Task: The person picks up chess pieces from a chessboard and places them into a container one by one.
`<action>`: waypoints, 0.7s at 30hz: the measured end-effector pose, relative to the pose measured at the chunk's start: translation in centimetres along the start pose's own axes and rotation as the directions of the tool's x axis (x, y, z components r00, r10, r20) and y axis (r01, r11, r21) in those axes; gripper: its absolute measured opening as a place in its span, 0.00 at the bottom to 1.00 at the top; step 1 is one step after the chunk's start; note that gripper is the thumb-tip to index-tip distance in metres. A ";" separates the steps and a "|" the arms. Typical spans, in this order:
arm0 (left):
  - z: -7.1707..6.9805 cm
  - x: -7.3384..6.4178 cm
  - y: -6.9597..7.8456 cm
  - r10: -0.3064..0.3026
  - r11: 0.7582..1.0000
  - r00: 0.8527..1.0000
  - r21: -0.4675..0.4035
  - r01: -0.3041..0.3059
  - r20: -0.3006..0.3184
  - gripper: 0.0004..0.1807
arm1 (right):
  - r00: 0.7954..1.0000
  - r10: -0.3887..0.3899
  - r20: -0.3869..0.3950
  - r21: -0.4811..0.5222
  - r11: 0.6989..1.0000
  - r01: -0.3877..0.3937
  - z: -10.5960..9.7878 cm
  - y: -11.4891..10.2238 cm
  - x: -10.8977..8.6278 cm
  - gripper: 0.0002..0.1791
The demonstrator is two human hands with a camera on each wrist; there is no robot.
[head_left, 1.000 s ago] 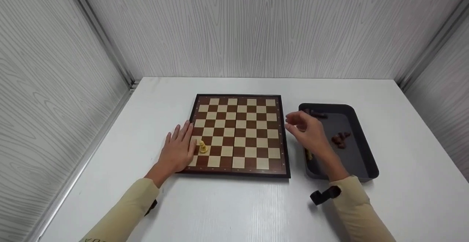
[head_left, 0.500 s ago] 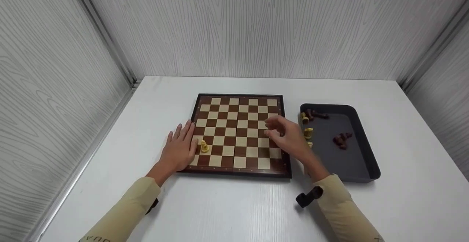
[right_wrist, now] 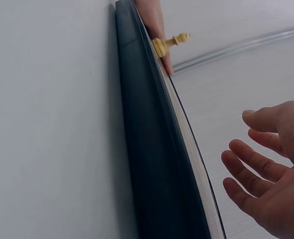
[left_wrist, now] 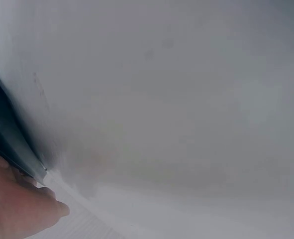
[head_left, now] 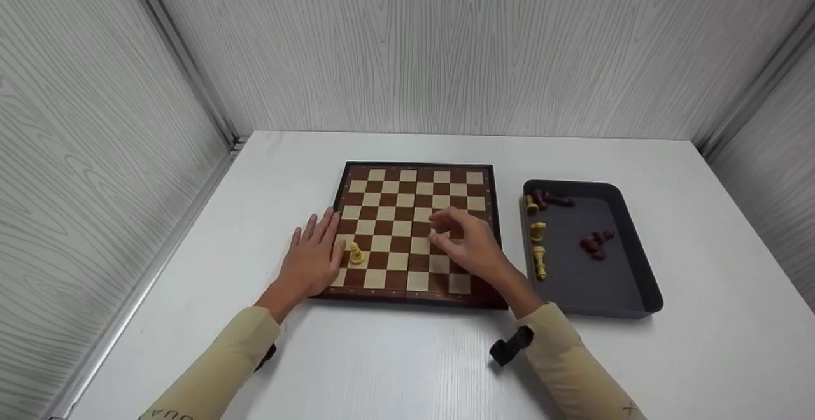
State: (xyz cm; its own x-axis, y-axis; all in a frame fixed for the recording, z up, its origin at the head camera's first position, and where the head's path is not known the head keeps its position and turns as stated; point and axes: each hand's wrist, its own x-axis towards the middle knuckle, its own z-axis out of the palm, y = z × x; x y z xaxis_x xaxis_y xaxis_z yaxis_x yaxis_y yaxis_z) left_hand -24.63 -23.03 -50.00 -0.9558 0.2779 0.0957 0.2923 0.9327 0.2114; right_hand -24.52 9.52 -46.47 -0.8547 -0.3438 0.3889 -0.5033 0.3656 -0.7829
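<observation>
A yellow chess bishop (head_left: 356, 254) stands upright on the near-left part of the chessboard (head_left: 400, 225); the right wrist view shows the same bishop (right_wrist: 171, 45) on the board's top. My left hand (head_left: 311, 256) rests flat on the board's left edge, fingers straight and thumb close beside the bishop. Over the right half of the board hovers my right hand (head_left: 470, 242), its fingers loosely bent. In the right wrist view that hand (right_wrist: 273, 164) has nothing between thumb and fingers.
A dark grey tray (head_left: 586, 293) stands right of the board. Yellow chess pieces (head_left: 539, 262) lie along its left wall. Dark red pieces (head_left: 596, 245) lie in its middle and more at its far left corner. Pale wood-grain walls (head_left: 433, 51) enclose the white table (head_left: 395, 356).
My right hand has moved left from beside the tray to above the board, uncovering the yellow pieces in the tray. My left hand and the bishop keep their places on the board.
</observation>
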 end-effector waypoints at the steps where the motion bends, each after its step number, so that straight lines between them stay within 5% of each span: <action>1: 0.0 0.0 0.0 -0.001 1.000 1.000 0.003 0.001 0.002 0.34 | 1.000 0.000 0.011 0.010 1.000 0.000 0.3 -0.1 0.1 0.14; 21: 0.4 0.3 -0.1 -0.005 1.000 1.000 0.003 0.005 0.006 0.35 | 0.987 0.061 0.146 0.140 0.987 -0.081 6.4 -2.2 1.5 0.17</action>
State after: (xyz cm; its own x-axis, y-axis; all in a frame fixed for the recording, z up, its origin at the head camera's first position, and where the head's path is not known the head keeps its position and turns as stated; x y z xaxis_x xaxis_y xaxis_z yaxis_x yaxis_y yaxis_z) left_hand -24.97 -22.91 -50.41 -0.9574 0.2747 0.0889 0.2876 0.9348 0.2086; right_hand -23.88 2.66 -47.25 -0.8558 -0.4440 0.2655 -0.4094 0.2675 -0.8723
